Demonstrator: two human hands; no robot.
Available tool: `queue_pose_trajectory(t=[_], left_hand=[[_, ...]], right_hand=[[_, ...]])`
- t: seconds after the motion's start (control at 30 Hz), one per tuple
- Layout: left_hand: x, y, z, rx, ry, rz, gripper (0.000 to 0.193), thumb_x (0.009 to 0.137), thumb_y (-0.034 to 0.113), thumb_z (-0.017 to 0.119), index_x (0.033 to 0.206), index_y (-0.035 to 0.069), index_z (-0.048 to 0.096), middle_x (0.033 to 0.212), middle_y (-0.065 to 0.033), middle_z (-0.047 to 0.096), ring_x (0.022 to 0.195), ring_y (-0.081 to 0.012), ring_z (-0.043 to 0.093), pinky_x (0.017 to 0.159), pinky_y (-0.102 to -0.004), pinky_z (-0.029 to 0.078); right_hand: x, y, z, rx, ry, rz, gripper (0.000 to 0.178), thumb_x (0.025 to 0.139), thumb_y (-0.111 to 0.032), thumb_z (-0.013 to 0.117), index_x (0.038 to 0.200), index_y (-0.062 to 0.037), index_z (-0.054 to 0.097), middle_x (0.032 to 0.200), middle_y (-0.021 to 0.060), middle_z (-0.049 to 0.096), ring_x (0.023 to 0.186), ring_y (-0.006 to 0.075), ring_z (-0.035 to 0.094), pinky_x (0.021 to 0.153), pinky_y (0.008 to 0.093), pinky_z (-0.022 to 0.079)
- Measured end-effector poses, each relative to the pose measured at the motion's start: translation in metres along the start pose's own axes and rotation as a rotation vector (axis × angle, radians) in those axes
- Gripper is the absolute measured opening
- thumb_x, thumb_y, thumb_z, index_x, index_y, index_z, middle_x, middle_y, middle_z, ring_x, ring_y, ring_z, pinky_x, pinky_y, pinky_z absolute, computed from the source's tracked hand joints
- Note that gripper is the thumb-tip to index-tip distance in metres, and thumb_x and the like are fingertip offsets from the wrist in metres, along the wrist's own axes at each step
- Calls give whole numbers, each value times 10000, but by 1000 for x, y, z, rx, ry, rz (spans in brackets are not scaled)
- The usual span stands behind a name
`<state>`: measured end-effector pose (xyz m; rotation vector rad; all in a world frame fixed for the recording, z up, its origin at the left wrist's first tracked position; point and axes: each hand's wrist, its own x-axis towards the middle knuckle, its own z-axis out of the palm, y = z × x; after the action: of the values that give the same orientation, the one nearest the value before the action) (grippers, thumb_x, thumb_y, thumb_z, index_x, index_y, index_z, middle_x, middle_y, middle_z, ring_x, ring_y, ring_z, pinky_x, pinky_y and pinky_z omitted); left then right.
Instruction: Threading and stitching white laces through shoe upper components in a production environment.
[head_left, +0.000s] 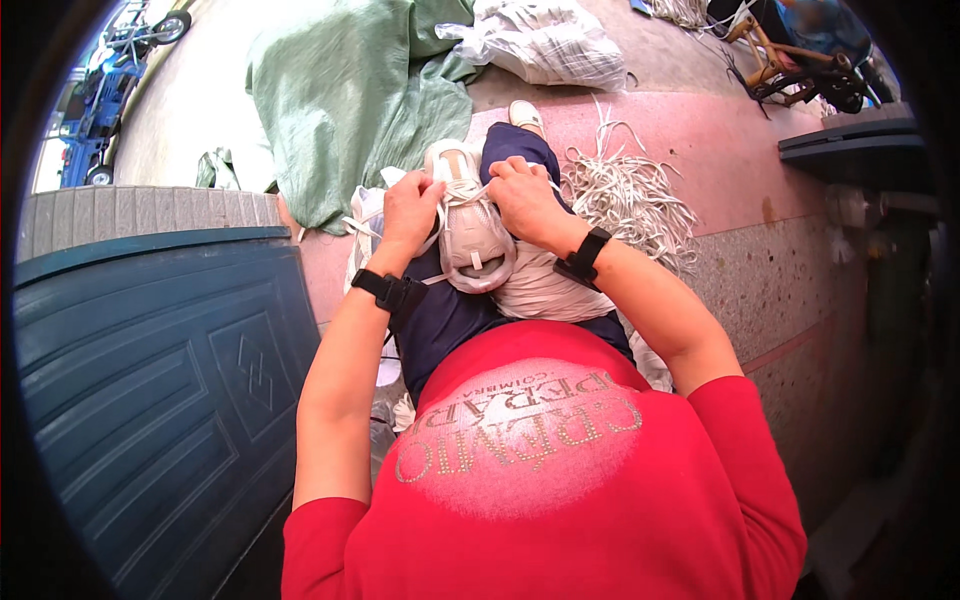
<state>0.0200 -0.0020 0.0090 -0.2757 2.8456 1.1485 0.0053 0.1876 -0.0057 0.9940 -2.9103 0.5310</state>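
A beige sneaker [476, 245] rests on my lap with its toe pointing away from me and its heel opening toward me. White shoelace [462, 192] crosses its front. At the shoe's left side, my left hand [412, 207] is closed, pinching the lace between thumb and fingers. My right hand [532, 206] is at the shoe's right side, fingers curled around another part of the lace; its fingertips are partly hidden. Both wrists wear black straps. Pale bundled material [550, 285] lies on my lap beside the shoe, under my right forearm.
A heap of loose white laces [630, 205] lies on the floor to the right. Green cloth [350, 110] covers something ahead on the left, with a white plastic bag [548, 45] beyond. A blue panelled door [170, 370] stands at left. A rusty metal frame [800, 65] is far right.
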Motion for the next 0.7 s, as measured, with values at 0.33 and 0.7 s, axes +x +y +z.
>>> queue_pose_trajectory(t=[0.33, 0.7], left_hand=[[-35, -20, -37, -1130, -399, -489, 176, 808, 50, 531, 984, 65, 527, 784, -26, 582, 622, -94, 550, 495, -207, 433], [-27, -14, -2, 3, -132, -12, 253, 804, 273, 599, 778, 22, 609, 587, -16, 541, 534, -93, 502, 485, -227, 400]], right_hand=[[2, -7, -9, -27, 90, 74, 116, 670, -207, 630, 720, -106, 602, 887, 32, 503, 892, 211, 445, 703, 356, 338], [-1, -26, -21, -13, -207, 166, 327, 782, -364, 542, 830, -60, 653, 880, 96, 556, 951, 256, 484, 767, 420, 375]])
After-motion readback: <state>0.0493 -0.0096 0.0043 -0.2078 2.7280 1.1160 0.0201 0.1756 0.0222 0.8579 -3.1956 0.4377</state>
